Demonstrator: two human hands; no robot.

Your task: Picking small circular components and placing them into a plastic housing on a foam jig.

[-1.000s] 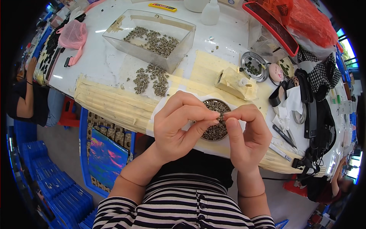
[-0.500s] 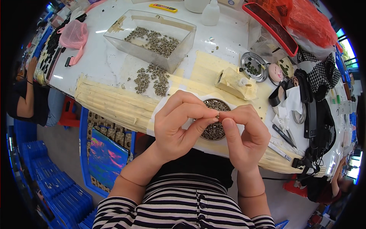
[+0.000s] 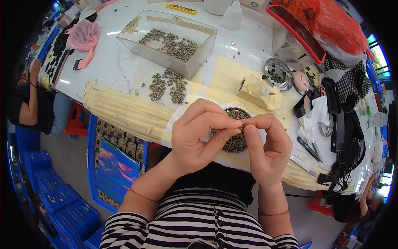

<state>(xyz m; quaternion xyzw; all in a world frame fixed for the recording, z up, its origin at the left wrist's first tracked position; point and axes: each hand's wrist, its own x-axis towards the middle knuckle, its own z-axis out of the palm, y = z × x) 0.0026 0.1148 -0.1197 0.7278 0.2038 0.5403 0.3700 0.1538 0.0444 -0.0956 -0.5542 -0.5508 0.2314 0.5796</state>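
My left hand (image 3: pixel 201 139) and my right hand (image 3: pixel 268 145) meet fingertip to fingertip above a round metal dish (image 3: pixel 250 114) heaped with small metal parts (image 3: pixel 235 143). Each hand is pinched, thumb against index finger. A tiny metal part (image 3: pixel 241 128) shows between the fingertips, mostly covered by them; its exact shape cannot be made out. Beyond my left hand, loose piles of similar metal parts (image 3: pixel 177 89) lie on the table next to a clear plastic box (image 3: pixel 188 68) that holds more of them.
A tape-wrapped block (image 3: pixel 255 93) sits right of the dish, near a metal dish of dark green pieces (image 3: pixel 286 85). Tweezers (image 3: pixel 309 149) and a cutter knife (image 3: pixel 302 165) lie at right. A red-framed phone (image 3: pixel 296 31) leans on a clear container. Tape covers the table edge (image 3: pixel 120 118).
My two hands keep their pinch and stay fingertip to fingertip, with the fingers slightly shifted around the tiny part. The whole view has moved slightly.
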